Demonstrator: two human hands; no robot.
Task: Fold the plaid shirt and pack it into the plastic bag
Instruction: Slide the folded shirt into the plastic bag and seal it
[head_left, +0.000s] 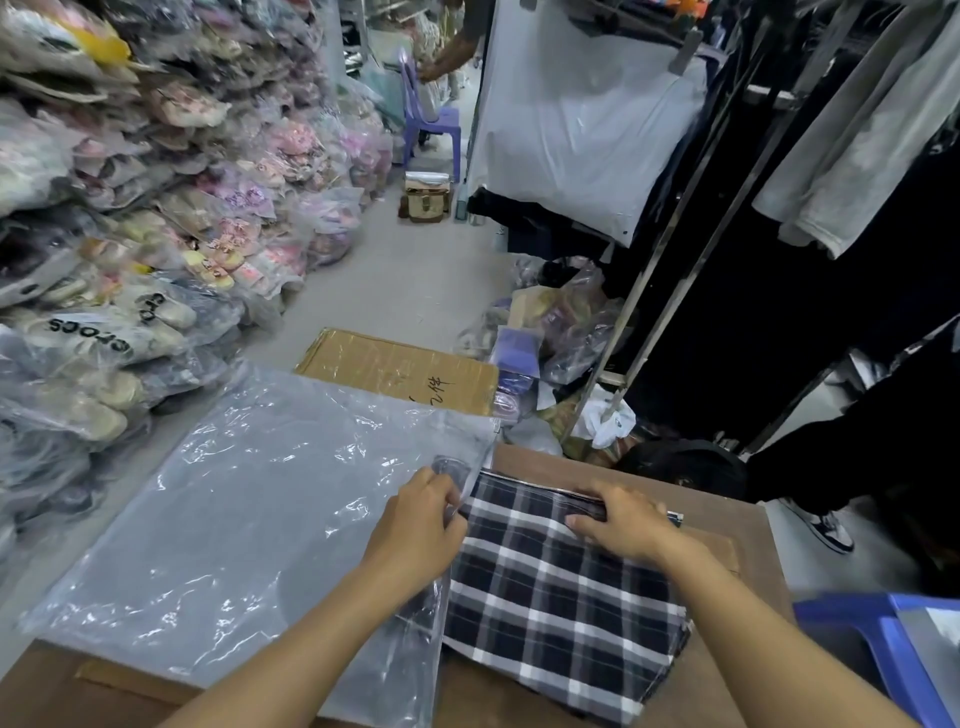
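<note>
A folded plaid shirt (561, 603), dark navy with white and grey checks, lies on a brown cardboard surface (727, 525) at the lower right. A large clear plastic bag (218, 525) spreads flat to its left. Its open right edge meets the shirt's left side. My left hand (421, 525) pinches the bag's mouth edge by the shirt's upper left corner. My right hand (623, 519) presses down on the shirt's far edge, fingers curled over the fold. The shirt's left edge sits just under the bag's rim.
Stacks of bagged shoes (130, 249) fill the left side. A flat taped carton (400, 369) lies beyond the bag. Clothing racks (727, 234) stand at right, with a person's legs and sneaker (831, 530). A blue plastic stool (883, 644) is at the lower right corner.
</note>
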